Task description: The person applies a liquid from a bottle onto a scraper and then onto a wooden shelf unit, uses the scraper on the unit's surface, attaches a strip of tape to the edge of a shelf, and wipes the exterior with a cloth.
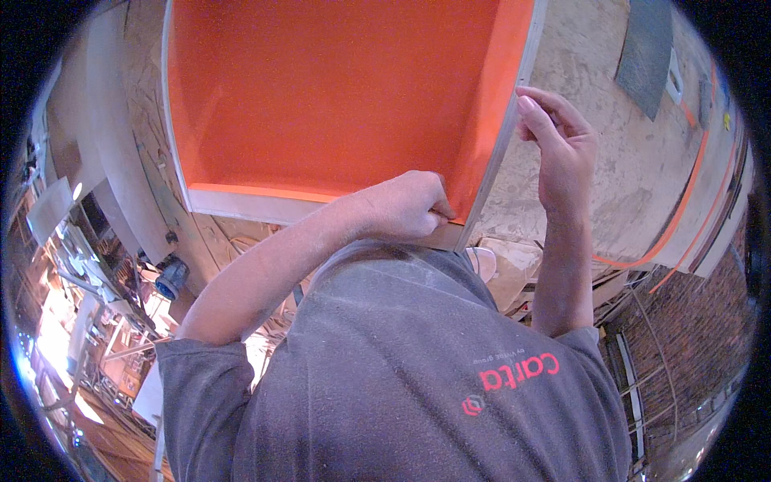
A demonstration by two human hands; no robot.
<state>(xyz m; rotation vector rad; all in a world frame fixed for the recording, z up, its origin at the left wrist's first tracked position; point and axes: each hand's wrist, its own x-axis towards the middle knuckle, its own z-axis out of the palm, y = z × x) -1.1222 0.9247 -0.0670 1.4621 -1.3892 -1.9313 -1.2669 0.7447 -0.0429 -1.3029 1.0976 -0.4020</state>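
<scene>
In front of me lies a large tray-like panel [337, 96] with a bright orange inner face and a pale, narrow rim. My left hand [411, 205] reaches across my body to the panel's near right corner. Its fingers are curled downward against the orange edge there, and what they grip, if anything, is hidden. Beside the right rim my right hand [560, 140] is raised with thumb and fingertips pinched together. Whatever may be between those fingertips is too small to make out.
A worn worktop [594, 64] extends to the right, with a dark grey sheet [645, 60] at its far side and an orange strap [683, 205] across it. At the left stand long pale boards [112, 120] and a dark blue cylindrical object [170, 277]. Clutter fills the lower left.
</scene>
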